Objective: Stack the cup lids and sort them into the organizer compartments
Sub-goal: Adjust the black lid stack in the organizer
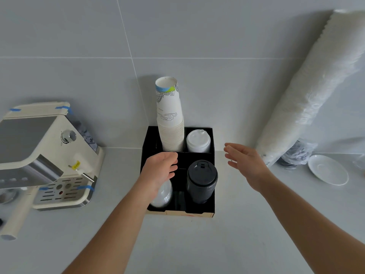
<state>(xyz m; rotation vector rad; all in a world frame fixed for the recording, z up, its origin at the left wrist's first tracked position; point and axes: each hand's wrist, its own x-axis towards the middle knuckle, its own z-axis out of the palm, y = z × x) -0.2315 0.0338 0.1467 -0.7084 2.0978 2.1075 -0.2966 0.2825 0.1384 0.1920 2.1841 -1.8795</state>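
Both forearms enter from the lower edge and reach forward over the grey countertop (197,244). Against the tiled wall at right leans a long plastic-wrapped sleeve of white lids (308,91), its lower end resting on the counter near a white saucer (327,170). At left stands a cream espresso machine (45,155) with strips of blue tape on its edges.

Between the arms sits the black organizer (212,196), its back edge at the wall.
- Rear left compartment: a tall stack of printed paper cups (169,115), standing upright.
- Rear right compartment: a stack of white lids (198,140).
- Front right compartment: a stack of black lids (201,180), rising above the organizer rim.
- Front left compartment: a stack of clear lids (163,194), partly hidden beneath the left wrist.

Left hand (160,171) hovers over the front left compartment, fingers loosely curled and apart, holding nothing. Right hand (245,163) hangs to the right of the organizer, above the counter, palm facing left, fingers spread and slightly bent, also empty. Neither hand touches a lid stack.
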